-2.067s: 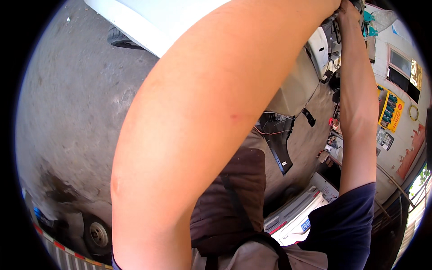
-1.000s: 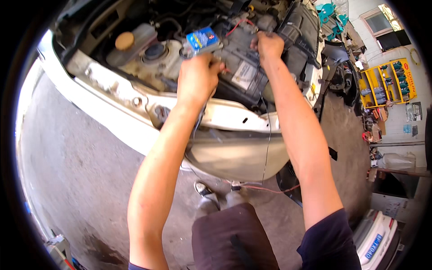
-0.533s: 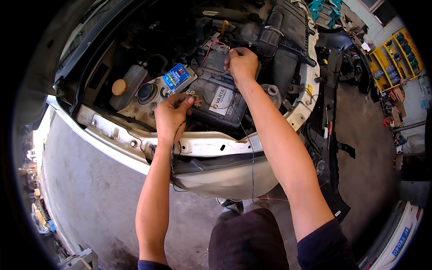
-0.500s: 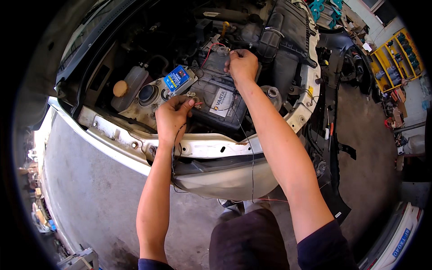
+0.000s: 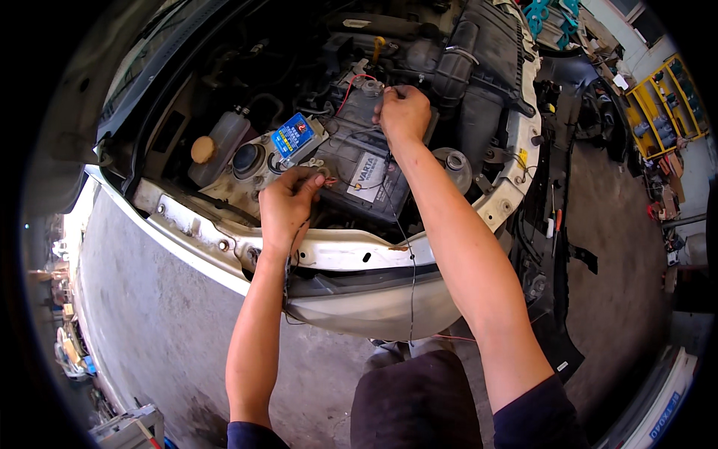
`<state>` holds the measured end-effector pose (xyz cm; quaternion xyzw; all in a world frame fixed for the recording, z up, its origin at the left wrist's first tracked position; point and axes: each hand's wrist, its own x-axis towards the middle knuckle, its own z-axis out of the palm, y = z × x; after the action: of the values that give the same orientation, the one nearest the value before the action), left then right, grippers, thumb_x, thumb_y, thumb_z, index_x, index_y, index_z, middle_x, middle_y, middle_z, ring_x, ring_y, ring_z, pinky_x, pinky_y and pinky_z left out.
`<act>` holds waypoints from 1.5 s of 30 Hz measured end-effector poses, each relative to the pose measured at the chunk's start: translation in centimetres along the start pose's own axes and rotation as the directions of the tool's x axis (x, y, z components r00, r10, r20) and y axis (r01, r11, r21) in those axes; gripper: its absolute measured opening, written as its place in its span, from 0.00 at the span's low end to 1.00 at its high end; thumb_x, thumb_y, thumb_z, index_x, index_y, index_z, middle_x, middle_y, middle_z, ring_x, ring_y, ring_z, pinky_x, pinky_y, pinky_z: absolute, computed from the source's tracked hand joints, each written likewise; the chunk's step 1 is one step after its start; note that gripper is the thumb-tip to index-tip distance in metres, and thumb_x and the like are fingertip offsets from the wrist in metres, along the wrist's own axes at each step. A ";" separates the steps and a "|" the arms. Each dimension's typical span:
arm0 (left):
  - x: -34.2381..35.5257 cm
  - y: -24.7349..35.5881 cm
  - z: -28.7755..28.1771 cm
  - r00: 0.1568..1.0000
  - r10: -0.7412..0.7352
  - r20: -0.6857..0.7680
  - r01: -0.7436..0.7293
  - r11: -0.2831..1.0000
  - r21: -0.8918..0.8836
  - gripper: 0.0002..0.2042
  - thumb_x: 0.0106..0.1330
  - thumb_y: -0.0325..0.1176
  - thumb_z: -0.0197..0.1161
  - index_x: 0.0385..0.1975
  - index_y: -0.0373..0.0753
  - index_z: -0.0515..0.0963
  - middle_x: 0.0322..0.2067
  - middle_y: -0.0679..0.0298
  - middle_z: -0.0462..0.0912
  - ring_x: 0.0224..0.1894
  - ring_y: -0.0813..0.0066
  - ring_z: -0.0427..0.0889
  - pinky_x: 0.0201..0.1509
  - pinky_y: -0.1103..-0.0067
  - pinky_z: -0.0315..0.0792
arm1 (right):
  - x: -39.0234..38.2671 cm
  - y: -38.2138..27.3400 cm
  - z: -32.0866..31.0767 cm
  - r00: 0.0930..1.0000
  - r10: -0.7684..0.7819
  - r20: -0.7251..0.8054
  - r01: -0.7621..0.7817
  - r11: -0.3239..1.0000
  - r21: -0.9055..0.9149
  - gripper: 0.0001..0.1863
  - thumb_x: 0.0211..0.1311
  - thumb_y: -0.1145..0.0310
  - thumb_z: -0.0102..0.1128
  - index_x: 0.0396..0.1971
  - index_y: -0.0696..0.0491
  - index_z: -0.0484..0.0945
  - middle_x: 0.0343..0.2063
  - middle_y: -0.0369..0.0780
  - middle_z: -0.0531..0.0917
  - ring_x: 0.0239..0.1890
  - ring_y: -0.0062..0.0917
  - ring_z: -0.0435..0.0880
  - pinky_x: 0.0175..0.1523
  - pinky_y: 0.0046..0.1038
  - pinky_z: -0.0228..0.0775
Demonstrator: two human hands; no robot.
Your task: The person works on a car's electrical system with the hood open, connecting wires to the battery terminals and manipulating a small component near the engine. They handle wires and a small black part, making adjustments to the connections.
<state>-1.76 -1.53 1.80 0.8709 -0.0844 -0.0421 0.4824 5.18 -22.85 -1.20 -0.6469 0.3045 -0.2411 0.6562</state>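
Observation:
A black car battery (image 5: 340,157) with a white label sits in the open engine bay. Beside its near left terminal, my left hand (image 5: 286,206) is closed, thumb and forefinger pinching a thin wire with a reddish end (image 5: 330,181). My right hand (image 5: 404,116) is closed over the battery's far right side, close to the terminal clamp (image 5: 371,87). A thin dark wire (image 5: 410,292) runs down from under that hand, across the battery and the front of the car; the fingertips hide its end. One red wire (image 5: 346,97) curves near the clamp.
Left of the battery are a blue-labelled box (image 5: 293,135), a round black cap (image 5: 247,159) and a reservoir with a tan cap (image 5: 203,149). The white front crossmember (image 5: 340,243) and headlight (image 5: 374,307) lie beneath my forearms. A yellow rack (image 5: 666,108) stands right.
Both hands keep their grips and almost the same places. The hanging dark wire has swung slightly left, and the whole view has shifted a little.

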 end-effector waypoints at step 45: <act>-0.1 0.4 -0.3 0.999 -0.012 0.034 0.012 1.000 0.001 0.09 0.67 0.31 0.66 0.39 0.32 0.84 0.22 0.66 0.81 0.26 0.83 0.75 0.32 0.83 0.67 | 0.1 -0.4 -0.2 0.999 -0.033 -0.009 0.033 0.999 -0.034 0.11 0.67 0.71 0.57 0.31 0.65 0.82 0.15 0.42 0.82 0.15 0.28 0.84 0.22 0.29 0.76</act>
<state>-1.82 -1.42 2.28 0.8706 -0.0873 -0.0598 0.4804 5.12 -23.03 -0.85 -0.6617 0.3011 -0.2498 0.6396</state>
